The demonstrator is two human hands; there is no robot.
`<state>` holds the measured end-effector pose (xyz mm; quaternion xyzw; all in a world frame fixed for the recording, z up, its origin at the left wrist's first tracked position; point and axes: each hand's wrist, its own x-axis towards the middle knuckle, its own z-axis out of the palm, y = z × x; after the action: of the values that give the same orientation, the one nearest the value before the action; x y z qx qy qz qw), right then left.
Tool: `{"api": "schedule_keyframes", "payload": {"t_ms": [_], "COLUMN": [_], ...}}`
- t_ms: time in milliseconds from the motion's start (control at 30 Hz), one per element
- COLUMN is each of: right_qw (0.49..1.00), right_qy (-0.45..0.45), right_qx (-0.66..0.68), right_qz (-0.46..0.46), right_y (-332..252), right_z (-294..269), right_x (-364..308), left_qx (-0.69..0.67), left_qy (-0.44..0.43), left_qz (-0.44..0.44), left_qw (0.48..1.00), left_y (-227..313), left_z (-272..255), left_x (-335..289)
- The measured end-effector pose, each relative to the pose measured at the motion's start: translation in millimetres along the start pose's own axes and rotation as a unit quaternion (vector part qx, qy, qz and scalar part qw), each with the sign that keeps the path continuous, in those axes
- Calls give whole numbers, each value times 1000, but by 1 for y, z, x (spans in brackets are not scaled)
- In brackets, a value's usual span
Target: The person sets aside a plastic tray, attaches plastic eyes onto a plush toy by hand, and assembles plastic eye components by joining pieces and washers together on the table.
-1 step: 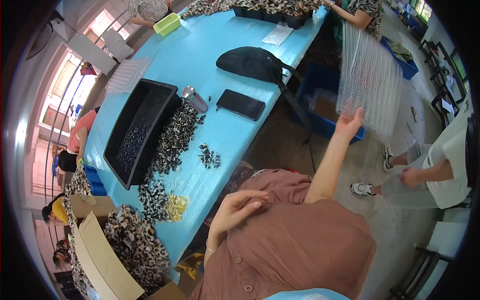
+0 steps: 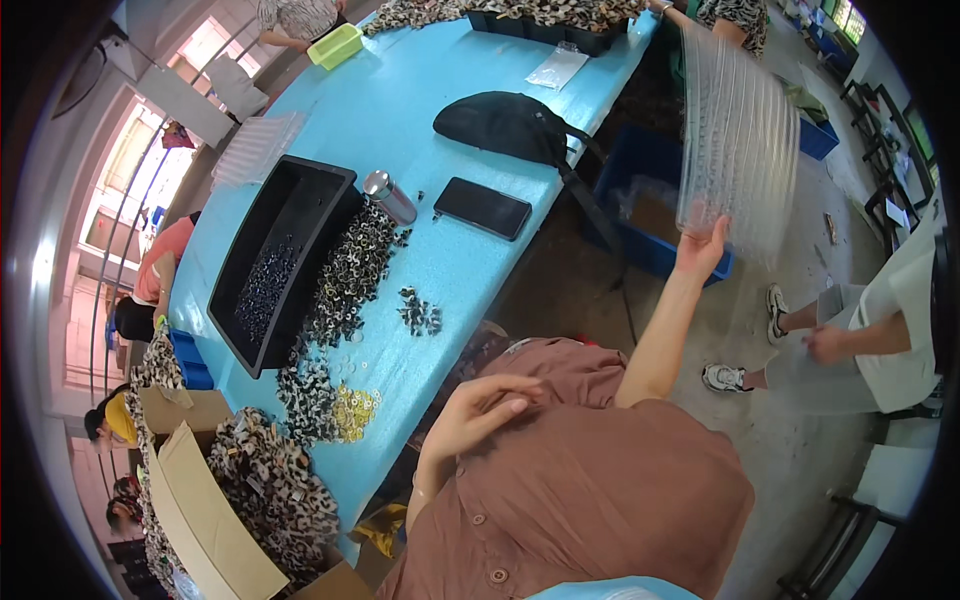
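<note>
My right hand (image 2: 704, 250) reaches out to the right past the table, its fingers closed on the lower edge of a clear ribbed plastic sheet (image 2: 742, 140). The sheet stands up from the hand, and I cannot tell whether it is one or several stacked. Close to my brown shirt (image 2: 600, 480), my left hand (image 2: 485, 415) hangs with its fingers apart and nothing in them. Nearest to it on the blue table (image 2: 400, 350) are a small pile of black-and-white pieces (image 2: 418, 312) and some yellow rings (image 2: 355, 412).
On the table are a black tray (image 2: 225, 290) of dark pieces, a metal flask (image 2: 390, 198), a phone (image 2: 482, 208) and a black bag (image 2: 500, 128). A blue bin (image 2: 655, 255) stands below my right arm. A person (image 2: 890, 330) stands at the right. A cardboard box (image 2: 205, 510) is lower left.
The clear ribbed sheet has turned slightly in my right hand, its far lower corner moving up. My left hand stays almost where it was.
</note>
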<state>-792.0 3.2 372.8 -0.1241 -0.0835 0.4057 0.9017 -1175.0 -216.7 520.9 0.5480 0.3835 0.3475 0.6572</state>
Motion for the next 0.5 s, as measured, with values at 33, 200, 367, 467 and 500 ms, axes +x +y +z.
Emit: {"api": "schedule_keyframes", "payload": {"t_ms": [33,200,367,467,500], "right_qw": [998,873,758,683,662], "right_qy": [-35,-232,-301,-267,-262], "right_qx": [31,144,-37,-29,-14], "right_qz": [43,405,578,679,702], "right_y": [-4,8,65,82,84], "right_z": [-14,-49,52,51,41], "right_x": [3,9,-79,-112,-117], "left_qx": [-13,-2,-84,-138,-154], "left_qy": [-33,22,82,110,122], "left_qz": [-51,-6,95,170,195], "left_qw": [998,1000,988,969,961], "left_y": [-2,-31,-6,-7,-6], "left_z": [-2,-15,11,39,50], "left_x": [9,31,2,-80,-99]}}
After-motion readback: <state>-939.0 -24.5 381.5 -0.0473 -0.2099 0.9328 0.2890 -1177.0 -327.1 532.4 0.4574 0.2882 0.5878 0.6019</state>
